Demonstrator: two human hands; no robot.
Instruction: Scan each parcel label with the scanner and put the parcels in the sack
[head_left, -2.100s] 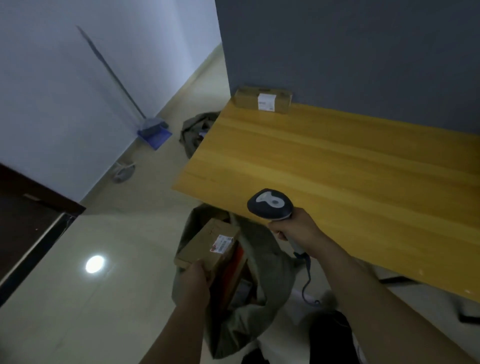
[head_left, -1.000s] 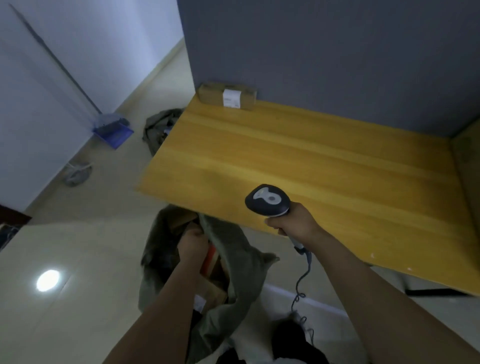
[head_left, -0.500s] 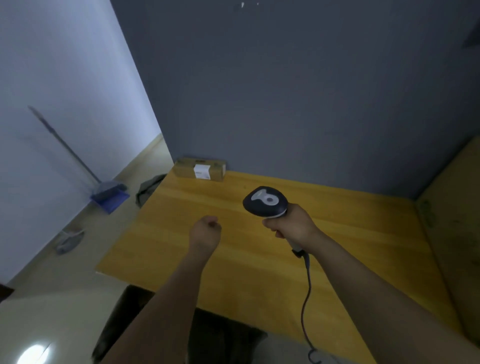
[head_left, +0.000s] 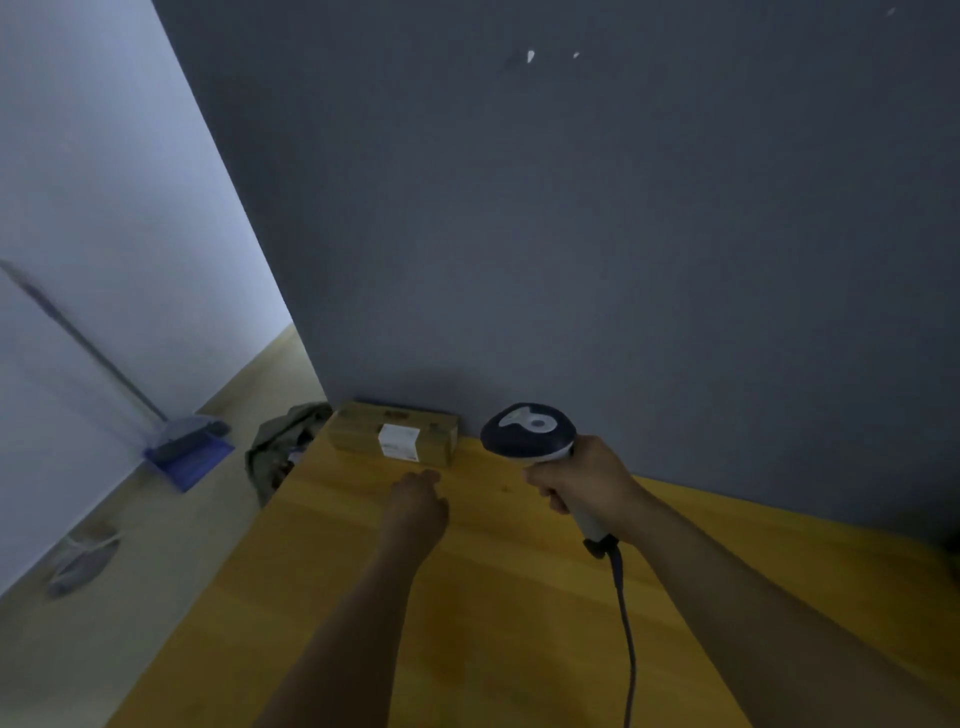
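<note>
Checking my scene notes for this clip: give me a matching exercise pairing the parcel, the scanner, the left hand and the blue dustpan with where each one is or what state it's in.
Things:
1. parcel
2. scanner
3. left hand
4. blue dustpan

Places or states:
A. gripped by the right hand
B. on the floor beside the white wall
C. at the table's far corner, by the grey wall
D. holding nothing, above the table

Pairs: 1-C, 2-A, 3-D, 4-B.

Head camera faces forward over the table (head_left: 493, 649), apparently near the wall (head_left: 571, 234)
</note>
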